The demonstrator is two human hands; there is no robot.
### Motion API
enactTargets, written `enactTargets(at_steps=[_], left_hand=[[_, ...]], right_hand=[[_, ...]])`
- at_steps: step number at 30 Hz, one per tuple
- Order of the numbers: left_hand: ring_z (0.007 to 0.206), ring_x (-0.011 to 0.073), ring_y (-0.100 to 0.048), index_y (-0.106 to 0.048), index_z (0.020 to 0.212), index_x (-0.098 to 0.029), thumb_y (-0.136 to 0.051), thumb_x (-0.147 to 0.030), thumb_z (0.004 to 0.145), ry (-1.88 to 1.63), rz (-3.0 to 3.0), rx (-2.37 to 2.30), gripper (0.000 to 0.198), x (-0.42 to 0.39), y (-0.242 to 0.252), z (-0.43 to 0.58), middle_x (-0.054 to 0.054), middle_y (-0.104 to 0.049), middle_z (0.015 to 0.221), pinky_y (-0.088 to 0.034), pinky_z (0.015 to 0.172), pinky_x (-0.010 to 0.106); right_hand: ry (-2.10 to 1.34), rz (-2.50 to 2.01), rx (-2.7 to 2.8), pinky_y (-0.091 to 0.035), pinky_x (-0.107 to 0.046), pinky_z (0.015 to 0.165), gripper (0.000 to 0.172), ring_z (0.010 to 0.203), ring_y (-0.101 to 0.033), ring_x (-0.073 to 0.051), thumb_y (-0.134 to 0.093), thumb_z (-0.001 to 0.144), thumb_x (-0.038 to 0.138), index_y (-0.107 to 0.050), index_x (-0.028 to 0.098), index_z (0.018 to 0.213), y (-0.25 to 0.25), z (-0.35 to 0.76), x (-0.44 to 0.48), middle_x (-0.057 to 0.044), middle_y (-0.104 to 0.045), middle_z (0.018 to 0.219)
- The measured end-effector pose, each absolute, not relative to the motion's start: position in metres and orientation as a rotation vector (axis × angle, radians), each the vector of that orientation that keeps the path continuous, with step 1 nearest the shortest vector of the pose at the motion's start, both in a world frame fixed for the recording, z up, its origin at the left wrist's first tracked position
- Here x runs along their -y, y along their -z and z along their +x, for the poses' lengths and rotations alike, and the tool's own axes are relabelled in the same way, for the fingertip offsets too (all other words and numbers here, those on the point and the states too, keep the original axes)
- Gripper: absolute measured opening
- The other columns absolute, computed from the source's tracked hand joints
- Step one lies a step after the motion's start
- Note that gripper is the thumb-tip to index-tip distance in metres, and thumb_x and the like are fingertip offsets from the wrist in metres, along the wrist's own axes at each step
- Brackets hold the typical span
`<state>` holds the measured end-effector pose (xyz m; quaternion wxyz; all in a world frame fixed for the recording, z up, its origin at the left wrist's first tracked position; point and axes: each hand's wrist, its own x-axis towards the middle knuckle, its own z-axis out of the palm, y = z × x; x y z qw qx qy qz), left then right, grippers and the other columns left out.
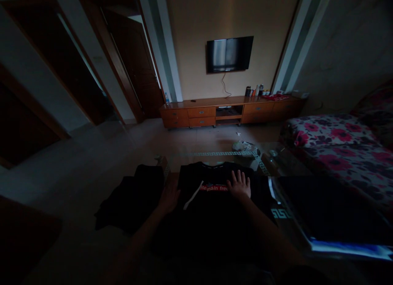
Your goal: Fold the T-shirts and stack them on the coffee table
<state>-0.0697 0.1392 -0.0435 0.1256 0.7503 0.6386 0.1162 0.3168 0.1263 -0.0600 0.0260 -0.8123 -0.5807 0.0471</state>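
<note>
A black T-shirt (215, 227) with a red "Remain free" print lies spread, front side up, on the glass table (184, 155). A white strip (193, 195) slants beside the lettering. My right hand (240, 186) rests flat on the chest with its fingers spread, covering the end of the print. At the shirt's left edge, my left hand (170, 197) lies flat with its fingers stretched out. Further left is dark cloth (135, 199); the dim light hides whether it belongs to the shirt. Both hands hold nothing.
On the right stands a large dark flat item (337, 207) with a blue and white edge, beside a floral sofa (334, 131). A plastic bag (244, 148) shows beyond the table. A wooden TV cabinet (201, 112) and a television (230, 54) are at the far wall.
</note>
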Motion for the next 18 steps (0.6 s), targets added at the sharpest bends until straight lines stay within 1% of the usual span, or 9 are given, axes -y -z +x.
enactTargets(at_steps=[2,4,6,8,10,12,15,16,18], left_hand=[[0.145,0.0242,-0.042,-0.034,0.154,-0.015,-0.026,-0.035,0.101,-0.550,1.905,-1.949,0.057,-0.145,0.038,-0.083,0.017,-0.045,0.156,-0.034,0.117,0.044],[0.132,0.0239,-0.056,-0.039,0.150,-0.016,-0.026,-0.032,0.101,-0.650,1.758,-1.982,0.053,-0.148,0.032,-0.094,0.017,-0.059,0.142,-0.045,0.108,0.042],[0.121,0.0244,-0.063,-0.047,0.142,-0.018,-0.038,-0.031,0.096,-0.638,1.765,-1.943,0.049,-0.144,0.027,-0.103,0.014,-0.066,0.129,-0.050,0.102,0.041],[0.120,0.0258,-0.063,-0.053,0.136,-0.018,-0.059,-0.030,0.083,-0.590,1.896,-1.782,0.055,-0.131,0.025,-0.108,0.012,-0.066,0.127,-0.049,0.104,0.040],[0.124,0.0278,-0.059,-0.053,0.138,-0.018,-0.070,-0.026,0.070,-0.499,2.077,-1.574,0.070,-0.115,0.024,-0.111,0.012,-0.061,0.132,-0.045,0.109,0.042],[0.128,0.0282,-0.055,-0.050,0.142,-0.019,-0.067,-0.021,0.070,-0.429,2.186,-1.471,0.073,-0.100,0.025,-0.112,0.012,-0.058,0.134,-0.041,0.113,0.044],[0.135,0.0255,-0.049,-0.050,0.140,-0.019,-0.051,-0.011,0.078,-0.433,2.190,-1.558,0.063,-0.087,0.027,-0.111,0.011,-0.056,0.139,-0.035,0.118,0.045],[0.136,0.0244,-0.049,-0.050,0.140,-0.019,-0.047,-0.009,0.079,-0.435,2.191,-1.578,0.062,-0.084,0.028,-0.111,0.012,-0.054,0.141,-0.035,0.119,0.044],[0.134,0.0223,-0.051,-0.049,0.142,-0.021,-0.044,-0.006,0.080,-0.412,2.190,-1.603,0.064,-0.081,0.029,-0.111,0.011,-0.052,0.143,-0.038,0.117,0.040]], right_hand=[[-0.153,-2.501,1.805,0.004,-0.051,0.121,0.073,0.156,-0.003,-0.029,-0.024,0.099,0.062,-0.017,0.027,0.162,0.059,0.316,-0.126,-0.009,-0.009,0.170],[-0.156,-2.490,1.807,0.004,-0.051,0.121,0.073,0.156,-0.004,-0.029,-0.023,0.099,0.062,-0.017,0.027,0.162,0.061,0.317,-0.127,-0.009,-0.009,0.170],[-0.153,-2.488,1.797,0.004,-0.051,0.121,0.073,0.155,-0.004,-0.029,-0.023,0.099,0.062,-0.017,0.027,0.162,0.063,0.319,-0.128,-0.008,-0.009,0.170],[-0.146,-2.486,1.788,0.004,-0.051,0.121,0.073,0.155,-0.003,-0.028,-0.023,0.098,0.063,-0.017,0.028,0.162,0.066,0.320,-0.129,-0.007,-0.008,0.170],[-0.142,-2.479,1.788,0.003,-0.051,0.121,0.073,0.155,-0.003,-0.028,-0.024,0.098,0.064,-0.018,0.029,0.162,0.068,0.321,-0.130,-0.006,-0.009,0.170],[-0.145,-2.479,1.788,0.003,-0.051,0.121,0.073,0.155,-0.004,-0.028,-0.025,0.097,0.064,-0.019,0.030,0.162,0.069,0.321,-0.130,-0.005,-0.009,0.170],[-0.146,-2.478,1.784,0.002,-0.051,0.121,0.073,0.156,-0.004,-0.028,-0.026,0.097,0.064,-0.019,0.030,0.162,0.069,0.322,-0.130,-0.005,-0.009,0.170],[-0.150,-2.477,1.785,0.003,-0.051,0.121,0.073,0.156,-0.004,-0.028,-0.026,0.097,0.064,-0.018,0.030,0.162,0.069,0.322,-0.130,-0.005,-0.009,0.170],[-0.165,-2.481,1.787,0.003,-0.051,0.121,0.073,0.156,-0.003,-0.028,-0.025,0.097,0.064,-0.018,0.030,0.162,0.068,0.322,-0.130,-0.005,-0.008,0.170]])
